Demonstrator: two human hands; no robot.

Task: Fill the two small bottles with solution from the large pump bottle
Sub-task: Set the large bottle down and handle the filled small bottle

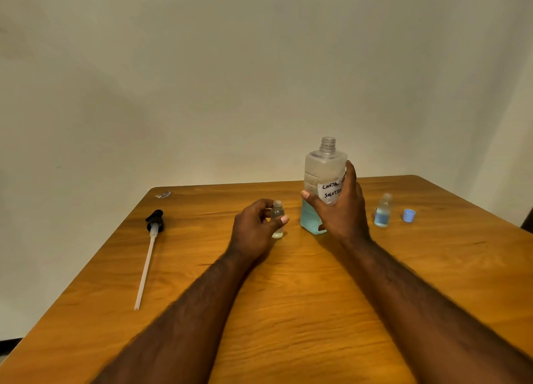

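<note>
Gripping the large open-necked solution bottle (323,181) at centre frame, the right hand (340,207) wraps its labelled side. Left hand (253,228) pinches an uncapped small bottle (277,220) just left. Another small bottle (383,210) and blue cap (409,215) stand right; the pump head (150,245) lies left on the worktop (288,297).

One large bottle (324,181), uncapped, is counted near the far edge of the worktop (288,311). Two small bottles are counted: one (277,219) just left of the large bottle, one (383,210) toward the right edge. One blue cap (409,215) is recorded beside the right small bottle. One pump head with dip tube (150,248) is noted along the left edge. One small unidentified item (163,195) is seen at the far left corner. Two hands are counted: left (253,230), right (343,207).
</note>
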